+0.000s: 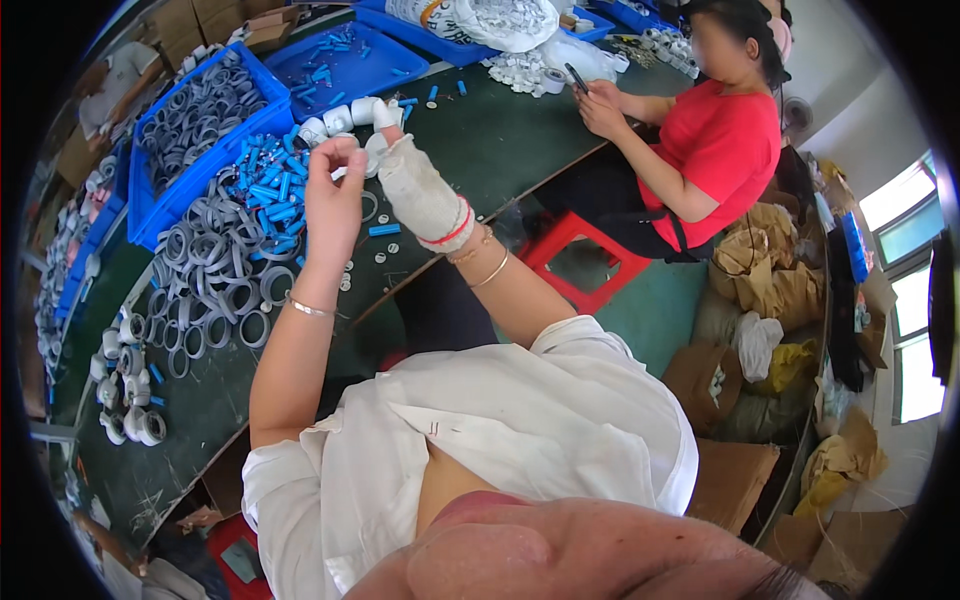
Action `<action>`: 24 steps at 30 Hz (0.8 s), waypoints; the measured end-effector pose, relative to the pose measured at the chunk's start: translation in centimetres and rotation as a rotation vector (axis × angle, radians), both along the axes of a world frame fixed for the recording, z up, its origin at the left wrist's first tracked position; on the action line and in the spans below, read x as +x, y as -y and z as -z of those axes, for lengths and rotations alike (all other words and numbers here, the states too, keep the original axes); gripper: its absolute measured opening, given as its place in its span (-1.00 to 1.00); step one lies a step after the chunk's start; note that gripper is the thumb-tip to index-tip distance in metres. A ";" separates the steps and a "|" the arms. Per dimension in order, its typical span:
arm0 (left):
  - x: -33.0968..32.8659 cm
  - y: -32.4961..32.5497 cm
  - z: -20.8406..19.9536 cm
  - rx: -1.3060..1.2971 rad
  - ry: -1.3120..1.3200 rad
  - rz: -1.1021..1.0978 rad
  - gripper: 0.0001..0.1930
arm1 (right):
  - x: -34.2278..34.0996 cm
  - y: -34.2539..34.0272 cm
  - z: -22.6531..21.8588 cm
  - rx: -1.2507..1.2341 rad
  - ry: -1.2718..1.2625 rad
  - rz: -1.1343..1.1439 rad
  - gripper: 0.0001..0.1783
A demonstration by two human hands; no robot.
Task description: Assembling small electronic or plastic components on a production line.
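My left hand (334, 190) is bare, its thumb and fingers pinched together above the heap of parts. A small whitish bit shows at its fingertips, too small to name. My right hand (422, 188) wears an off-white knitted glove with a red cuff band; one finger sticks out with a white covering at its tip. Beside the glove, facing my left hand, is a round white piece (375, 158), partly hidden, which the right hand appears to grip. Just beyond my hands stand several white plastic pipe fittings (338, 121) in a row.
Grey rings (205, 260) and blue cylinders (272, 190) lie heaped at left, near a blue crate (138, 205) of rings. White fittings (130, 385) stand on the green table (215, 410). A person in red (715, 140) sits at right beside a red stool (580, 225).
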State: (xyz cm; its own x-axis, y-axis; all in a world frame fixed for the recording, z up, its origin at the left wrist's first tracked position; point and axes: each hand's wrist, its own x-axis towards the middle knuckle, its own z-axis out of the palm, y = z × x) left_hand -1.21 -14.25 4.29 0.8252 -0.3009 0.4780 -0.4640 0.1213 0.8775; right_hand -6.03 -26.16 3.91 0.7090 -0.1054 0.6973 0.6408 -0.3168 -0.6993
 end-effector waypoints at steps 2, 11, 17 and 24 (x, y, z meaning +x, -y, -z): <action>0.1 -0.5 0.4 0.053 0.094 0.090 -0.78 | -0.2 -0.4 -0.1 0.410 -0.096 -0.419 -0.30; 3.4 -1.5 2.2 -0.060 0.178 -0.225 -0.84 | 6.1 -4.0 1.4 -0.478 0.368 0.257 -0.73; 8.5 -1.1 0.4 -0.125 0.067 -0.324 -0.92 | 11.4 -7.3 -0.2 0.163 -0.294 -0.121 -0.71; 8.3 -0.7 1.0 -0.058 0.211 -0.228 -0.85 | 11.1 -8.3 2.4 0.503 -0.042 -0.061 -0.63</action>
